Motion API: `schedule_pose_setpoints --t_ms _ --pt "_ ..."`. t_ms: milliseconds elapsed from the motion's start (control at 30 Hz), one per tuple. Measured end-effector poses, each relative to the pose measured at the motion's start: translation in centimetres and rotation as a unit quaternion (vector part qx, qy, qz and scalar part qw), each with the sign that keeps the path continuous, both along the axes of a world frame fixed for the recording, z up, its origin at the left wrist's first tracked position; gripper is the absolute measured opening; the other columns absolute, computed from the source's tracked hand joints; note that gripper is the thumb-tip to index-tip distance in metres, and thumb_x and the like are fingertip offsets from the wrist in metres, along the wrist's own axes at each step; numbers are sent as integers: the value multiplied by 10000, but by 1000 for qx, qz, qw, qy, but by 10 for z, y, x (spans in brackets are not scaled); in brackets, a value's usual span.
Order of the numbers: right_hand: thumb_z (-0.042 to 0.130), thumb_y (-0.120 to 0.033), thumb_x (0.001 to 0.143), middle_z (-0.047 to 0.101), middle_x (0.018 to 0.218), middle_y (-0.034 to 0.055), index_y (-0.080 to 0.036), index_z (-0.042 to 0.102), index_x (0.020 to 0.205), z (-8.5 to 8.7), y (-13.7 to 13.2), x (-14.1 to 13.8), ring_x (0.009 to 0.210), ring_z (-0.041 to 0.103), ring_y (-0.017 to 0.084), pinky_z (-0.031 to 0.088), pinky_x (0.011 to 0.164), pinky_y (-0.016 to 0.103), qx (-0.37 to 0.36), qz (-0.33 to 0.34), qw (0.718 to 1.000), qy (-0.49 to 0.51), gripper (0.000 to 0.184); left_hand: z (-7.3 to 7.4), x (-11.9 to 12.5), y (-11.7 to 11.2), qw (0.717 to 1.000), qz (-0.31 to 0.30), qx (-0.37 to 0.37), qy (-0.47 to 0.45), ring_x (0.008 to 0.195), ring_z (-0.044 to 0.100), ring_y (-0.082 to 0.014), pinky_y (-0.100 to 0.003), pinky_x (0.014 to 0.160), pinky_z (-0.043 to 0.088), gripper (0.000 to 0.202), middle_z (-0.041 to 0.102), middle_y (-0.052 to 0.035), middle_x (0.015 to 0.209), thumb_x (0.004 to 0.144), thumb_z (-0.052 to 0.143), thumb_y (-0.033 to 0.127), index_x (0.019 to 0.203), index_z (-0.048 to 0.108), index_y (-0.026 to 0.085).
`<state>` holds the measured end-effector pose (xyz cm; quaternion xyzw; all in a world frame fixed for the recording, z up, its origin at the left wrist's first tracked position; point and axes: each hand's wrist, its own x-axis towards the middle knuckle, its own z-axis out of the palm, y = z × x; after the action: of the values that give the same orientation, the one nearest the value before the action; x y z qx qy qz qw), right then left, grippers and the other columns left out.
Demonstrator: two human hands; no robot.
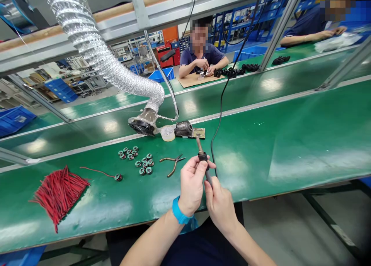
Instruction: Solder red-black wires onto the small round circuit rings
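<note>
Both my hands hold a soldering iron (202,156) over the near edge of the green bench (290,142). My left hand (192,185), with a blue wristband, grips the iron near its black collar, fingers curled round it. My right hand (219,204) is closed on the lower handle just behind. The iron's tip (198,142) points away from me toward a small stand with a sponge (191,131). Its black cable (222,92) runs up and away overhead.
On the bench lie pliers (173,162), several small round coil parts (139,160), one coil with a red wire (117,177), and a bundle of red wires (59,192). A solder reel (167,133) sits by a fume hose (95,46). Two other people work at the far bench.
</note>
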<state>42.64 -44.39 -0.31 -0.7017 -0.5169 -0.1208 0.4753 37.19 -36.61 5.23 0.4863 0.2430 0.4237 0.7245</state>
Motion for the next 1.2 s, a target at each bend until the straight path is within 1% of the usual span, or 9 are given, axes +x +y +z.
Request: schedule_pose_setpoints --t_ms 333,467,733,800,867,933,1000,1100,1200 --pt "324 -365 1145 531 517 -50 -259 410 836 0 0 -5 377 521 151 299 411 282 3 9 1000 21 339 -2 1 0 1000 12 -7 -6 854 654 -135 -233 831 513 349 756 -39 854 913 793 502 1034 772 176" --pt "341 -352 1130 505 530 -66 -256 433 847 -4 -6 0 383 477 137 308 416 277 1 66 994 91 312 8 -9 0 998 -39 37 15 882 684 -178 -277 841 543 370 770 -64 882 899 806 505 1066 773 177" --pt "369 -377 1108 697 784 32 -199 629 1072 -17 -12 26 625 667 174 533 583 286 -8 144 978 149 317 18 -27 -5 976 -135 154 76 1258 654 -317 -399 1077 516 355 752 -139 1225 1009 659 511 1132 820 219" --pt "401 -319 1105 721 871 45 -198 631 1133 -15 -13 31 692 692 168 560 627 281 15 125 984 126 261 16 -25 -4 976 -130 160 75 1247 656 -314 -409 1086 515 333 753 -136 1230 1006 672 487 1160 819 231" --pt "506 -282 1075 721 983 68 -201 618 1166 -11 -16 30 816 710 181 588 719 305 76 37 992 95 166 15 -20 -2 979 -102 164 70 1199 663 -299 -403 1082 510 304 761 -125 1193 956 752 466 1138 826 234" --pt "686 -230 980 688 978 53 -216 609 1127 -9 -21 22 861 690 189 590 780 332 171 -56 983 38 168 15 -12 1 987 -57 140 57 1096 668 -258 -366 1025 520 302 765 -106 1144 888 829 468 1072 837 228" --pt "764 -137 893 647 891 7 -232 595 1052 -11 -28 6 792 657 166 586 787 330 235 -44 971 -11 251 17 -2 3 998 -21 60 27 946 646 -191 -294 880 530 345 764 -81 1078 833 873 502 1024 840 217" --pt "668 -144 951 666 874 18 -229 604 1051 -26 -31 -18 789 681 169 606 772 317 203 53 978 25 146 25 12 1 996 -30 -81 -27 775 575 -111 -213 696 469 449 739 -54 943 752 919 555 984 837 180" --pt "576 -411 1035 730 1081 122 -207 577 1309 -49 -22 -17 955 741 253 632 753 350 156 6 975 155 342 35 21 -8 983 -96 -156 -23 660 532 -93 -214 579 412 543 694 -53 822 692 936 613 940 823 144"
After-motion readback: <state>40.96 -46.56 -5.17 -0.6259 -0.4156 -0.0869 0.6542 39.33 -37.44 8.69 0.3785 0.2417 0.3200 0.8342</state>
